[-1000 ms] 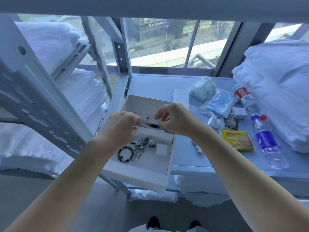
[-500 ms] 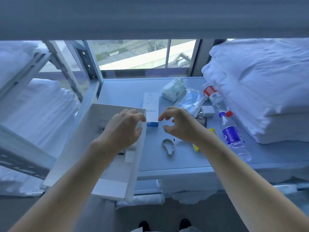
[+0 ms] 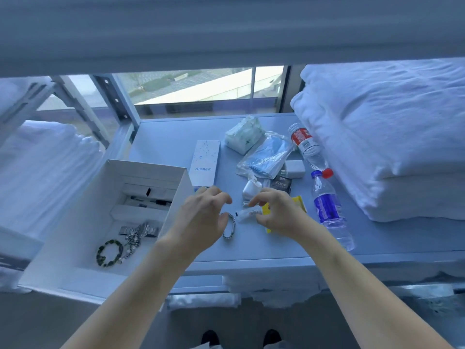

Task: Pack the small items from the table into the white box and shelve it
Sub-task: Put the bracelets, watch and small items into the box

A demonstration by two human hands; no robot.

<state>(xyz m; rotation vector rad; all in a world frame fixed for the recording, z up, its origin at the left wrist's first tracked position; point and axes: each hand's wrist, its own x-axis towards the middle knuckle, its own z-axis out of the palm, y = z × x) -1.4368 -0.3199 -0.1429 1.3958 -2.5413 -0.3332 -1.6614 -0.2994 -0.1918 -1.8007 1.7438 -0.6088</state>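
The white box (image 3: 75, 222) lies open at the table's (image 3: 163, 147) left end, overhanging its front edge. Inside are a green bead bracelet (image 3: 108, 253), metal watch bands (image 3: 138, 231) and pens (image 3: 151, 201). My left hand (image 3: 203, 217) hovers with loosely curled fingers over a silver chain bracelet (image 3: 230, 229) on the table and holds nothing. My right hand (image 3: 275, 214) pinches a small white tube (image 3: 247, 213) just above a yellow packet (image 3: 299, 202). A white earbud case (image 3: 251, 188) sits right behind my fingers.
An Anker box (image 3: 205, 162), tissue pack (image 3: 242, 134), bagged blue masks (image 3: 266, 156), white charger (image 3: 294, 168), dark sachet (image 3: 281, 183) and two water bottles (image 3: 327, 207) lie on the table. Folded white bedding (image 3: 390, 137) fills the right. A shelf beam (image 3: 226, 34) runs overhead.
Both hands moved right, out of the white box and over the table items. My right hand now pinches the small white tube; the left came over the silver bracelet.
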